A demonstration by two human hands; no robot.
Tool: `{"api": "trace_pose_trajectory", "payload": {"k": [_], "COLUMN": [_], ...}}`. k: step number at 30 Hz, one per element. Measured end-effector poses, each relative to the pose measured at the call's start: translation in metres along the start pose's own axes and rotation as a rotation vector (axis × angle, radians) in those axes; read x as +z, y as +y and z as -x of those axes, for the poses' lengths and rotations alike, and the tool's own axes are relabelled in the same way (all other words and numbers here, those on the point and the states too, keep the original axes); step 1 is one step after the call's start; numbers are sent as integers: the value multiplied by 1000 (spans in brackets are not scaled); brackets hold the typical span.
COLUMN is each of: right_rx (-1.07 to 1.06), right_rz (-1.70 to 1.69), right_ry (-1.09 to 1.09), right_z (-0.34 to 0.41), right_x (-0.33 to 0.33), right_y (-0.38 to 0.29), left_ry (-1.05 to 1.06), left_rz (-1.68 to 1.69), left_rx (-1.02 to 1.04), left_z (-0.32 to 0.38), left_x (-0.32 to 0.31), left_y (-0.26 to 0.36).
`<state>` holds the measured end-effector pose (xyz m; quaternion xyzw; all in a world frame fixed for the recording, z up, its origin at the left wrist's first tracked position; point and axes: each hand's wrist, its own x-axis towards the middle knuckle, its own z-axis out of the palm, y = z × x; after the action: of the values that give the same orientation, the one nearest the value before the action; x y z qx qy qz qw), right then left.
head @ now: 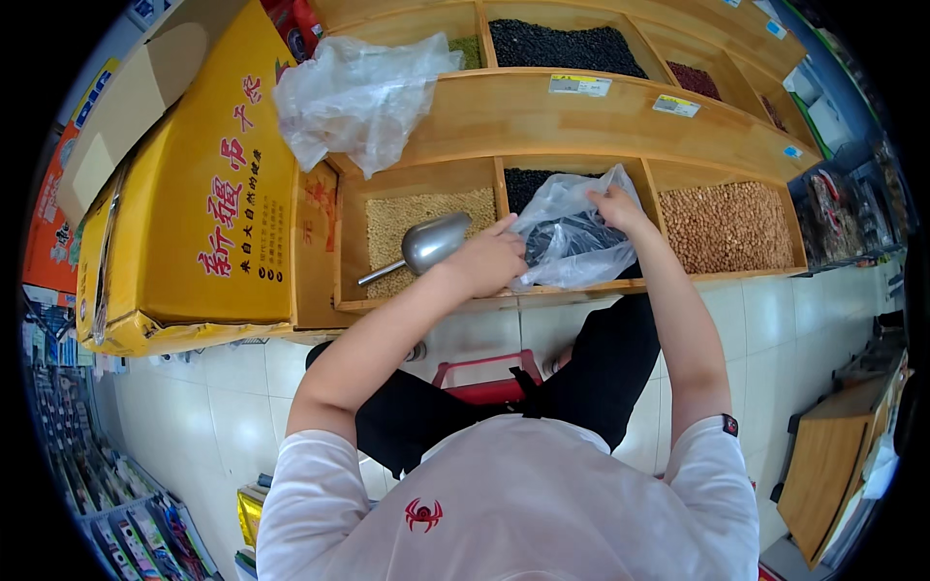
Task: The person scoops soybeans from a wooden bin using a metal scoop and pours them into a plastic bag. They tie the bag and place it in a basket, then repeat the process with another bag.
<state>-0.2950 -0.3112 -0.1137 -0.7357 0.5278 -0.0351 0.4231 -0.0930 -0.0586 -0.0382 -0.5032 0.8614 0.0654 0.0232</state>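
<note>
A clear plastic bag (579,250) lies spread over the middle front compartment, with dark beans visible in it or through it; which of these I cannot tell. My right hand (617,209) pinches the bag's far right rim. At the bag's left edge, my left hand (490,256) has its fingers curled on the plastic, the index finger stretched out. Black beans (524,190) show behind the bag. Just left of my left hand, a metal scoop (436,243) rests on yellowish soybeans (389,218), its handle towards the front left.
Peanuts (723,225) fill the right front compartment. More plastic bags (356,102) hang over the divider at the back left. A yellow carton (211,218) flanks the wooden bin (429,299). Farther back are black beans (559,47). A red stool (487,385) is between my legs.
</note>
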Motion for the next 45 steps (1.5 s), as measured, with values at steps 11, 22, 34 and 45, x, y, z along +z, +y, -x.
{"api": "trace_pose_trajectory", "payload": {"k": [11,22,34,45], "right_rx": [-860,-319,-743,-262], "right_rz": [476,792,477,234], "right_ry": [10,4,478,935], "right_z": [69,30,120,108], "right_x": [10,22,-27,26], "right_y": [-30,-26,-25,31], "left_ry": [431,375,612,276], "left_rz": [166,166,238,198], "left_rx": [-424,-259,-320,-373], "left_z": [-54,-48,-51,-57], "left_x": [67,66,73,69], "left_y": [49,17,20,24]}}
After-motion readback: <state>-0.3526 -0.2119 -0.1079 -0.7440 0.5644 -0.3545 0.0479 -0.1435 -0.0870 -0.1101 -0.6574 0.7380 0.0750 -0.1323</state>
